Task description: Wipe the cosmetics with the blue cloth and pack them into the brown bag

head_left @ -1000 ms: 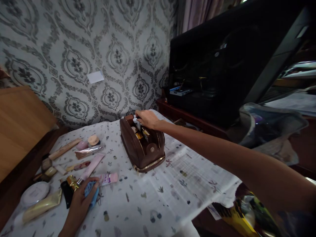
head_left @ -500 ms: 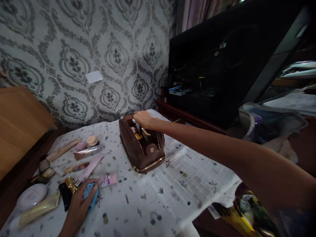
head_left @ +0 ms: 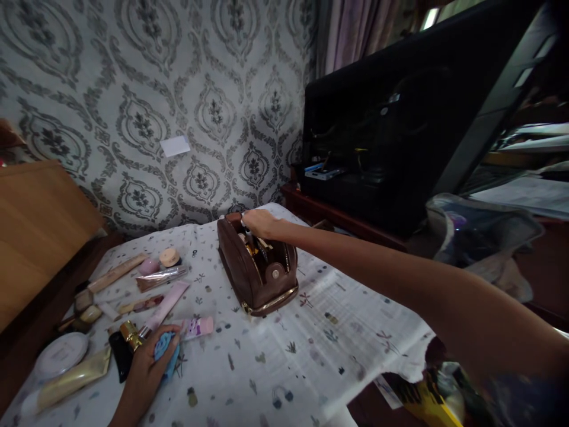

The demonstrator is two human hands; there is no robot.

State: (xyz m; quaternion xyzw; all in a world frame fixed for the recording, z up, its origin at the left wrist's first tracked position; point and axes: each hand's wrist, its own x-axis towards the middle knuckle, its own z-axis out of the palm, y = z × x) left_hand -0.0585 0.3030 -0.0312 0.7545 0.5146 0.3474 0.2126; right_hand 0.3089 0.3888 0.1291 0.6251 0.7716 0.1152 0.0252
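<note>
L hand (head_left: 149, 363) is curled round a bunched blue cloth (head_left: 165, 356) low on the bench, pressing it btwn thumb & fingers; R hand (head_left: 261, 225) is well apart from it, fingers bent down at the far end of the open brown bag (head_left: 237, 267), over a slim pale item (head_left: 249, 237). Can't tell if they're clamped on that item, b/c the knuckles hide the tips. Main risk there: a poor grip, w/ the item slipping down among the gold & dark bits inside, or snagging on the open zip edge. Bag stands upright mid-bench, nobody steadying it, so a hard sideways tug could prob. tip or drag it. Nearer L hand: a pink-capped tube (head_left: 198, 327) sits just beside the fingers & a gold-topped bottle (head_left: 131, 335) just behind, so a careless sweep w/ the blue cloth could roll either one. Further left, white compact (head_left: 61, 354) & gold tube (head_left: 75, 379) lie nr the bench's left side; a knock could poss. send one off. Underneath all, patterned cloth (head_left: 306, 367) is loose & rucked at its right edge; if a forearm catches it, everything shifts.
</note>
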